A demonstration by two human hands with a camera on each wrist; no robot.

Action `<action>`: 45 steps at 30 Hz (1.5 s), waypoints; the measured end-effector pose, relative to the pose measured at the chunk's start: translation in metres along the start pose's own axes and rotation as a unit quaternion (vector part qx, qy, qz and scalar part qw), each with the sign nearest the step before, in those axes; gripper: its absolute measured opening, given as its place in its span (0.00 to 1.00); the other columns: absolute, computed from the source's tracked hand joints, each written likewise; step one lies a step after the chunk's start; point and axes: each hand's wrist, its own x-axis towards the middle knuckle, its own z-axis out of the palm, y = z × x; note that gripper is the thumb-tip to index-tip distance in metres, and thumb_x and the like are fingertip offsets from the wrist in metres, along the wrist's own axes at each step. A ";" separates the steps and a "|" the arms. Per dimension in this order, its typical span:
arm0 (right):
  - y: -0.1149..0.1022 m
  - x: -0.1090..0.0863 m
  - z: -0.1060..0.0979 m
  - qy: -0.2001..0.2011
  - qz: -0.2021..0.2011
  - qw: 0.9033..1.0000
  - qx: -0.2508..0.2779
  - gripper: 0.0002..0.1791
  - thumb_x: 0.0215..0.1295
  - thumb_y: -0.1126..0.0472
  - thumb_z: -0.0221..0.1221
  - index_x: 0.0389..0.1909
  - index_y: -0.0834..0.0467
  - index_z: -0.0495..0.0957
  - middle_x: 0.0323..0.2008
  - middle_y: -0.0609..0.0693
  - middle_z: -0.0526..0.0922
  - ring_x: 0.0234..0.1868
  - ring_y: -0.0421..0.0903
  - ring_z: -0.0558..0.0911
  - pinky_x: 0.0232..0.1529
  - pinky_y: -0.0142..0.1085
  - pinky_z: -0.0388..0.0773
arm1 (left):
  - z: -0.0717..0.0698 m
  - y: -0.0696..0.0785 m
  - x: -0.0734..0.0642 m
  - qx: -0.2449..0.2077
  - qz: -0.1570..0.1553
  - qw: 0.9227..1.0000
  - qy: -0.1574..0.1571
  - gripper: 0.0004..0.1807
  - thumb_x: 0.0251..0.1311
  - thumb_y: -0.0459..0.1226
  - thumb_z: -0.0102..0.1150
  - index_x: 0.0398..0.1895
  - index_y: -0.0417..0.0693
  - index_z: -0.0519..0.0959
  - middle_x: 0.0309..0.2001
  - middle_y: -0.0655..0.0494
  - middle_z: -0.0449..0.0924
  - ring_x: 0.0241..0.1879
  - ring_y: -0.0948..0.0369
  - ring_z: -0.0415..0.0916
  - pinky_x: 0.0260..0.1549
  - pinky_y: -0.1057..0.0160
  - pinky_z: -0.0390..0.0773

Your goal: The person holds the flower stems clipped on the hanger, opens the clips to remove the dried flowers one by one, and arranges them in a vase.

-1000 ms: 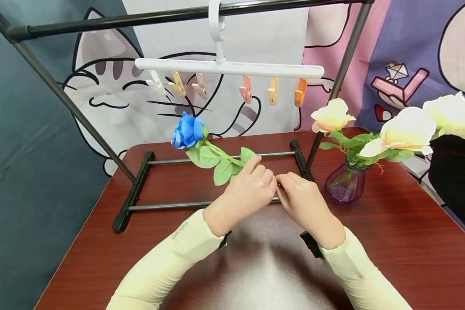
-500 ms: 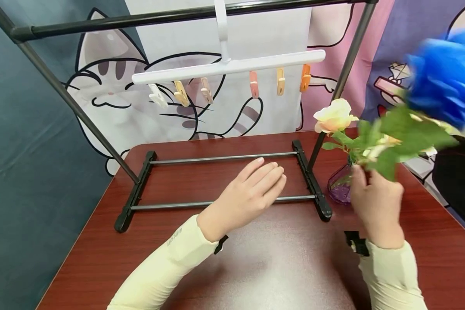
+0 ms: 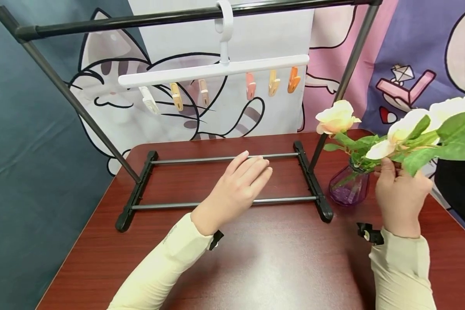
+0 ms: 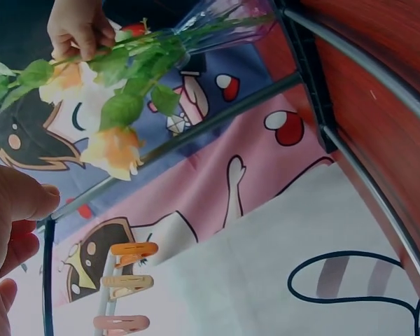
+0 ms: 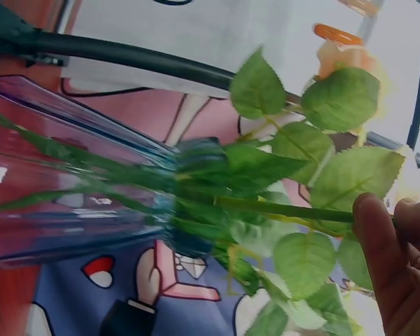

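Observation:
My right hand pinches the stem of the blue rose between thumb and fingers. Its green leaves reach the right edge of the head view; the blue bloom is out of frame. In the right wrist view, the stem's cut end lies at the mouth of the purple glass vase. Pale cream roses stand in that vase, their stems showing through the glass. My left hand, fingers extended and holding nothing, hovers over the base of the black rack.
A white hanger with several coloured clips hangs from the rack's top bar. The rack's right post stands beside the vase. All this is on a brown wooden table, before a cartoon cloth backdrop.
The blue rose has left the left hand's side; the right hand carried it right to the vase. The left hand let go and drifted slightly left. The hanger has swung.

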 end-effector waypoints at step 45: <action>0.047 0.018 0.016 -0.253 0.043 0.953 -0.161 0.20 0.60 0.58 0.50 0.18 0.71 0.73 0.28 0.73 0.73 0.34 0.73 0.66 0.25 0.60 0.55 | 0.005 0.008 -0.013 -0.013 -0.010 0.999 -0.030 0.12 0.62 0.29 0.47 0.44 0.41 0.80 0.46 0.50 0.77 0.51 0.55 0.73 0.62 0.54 0.62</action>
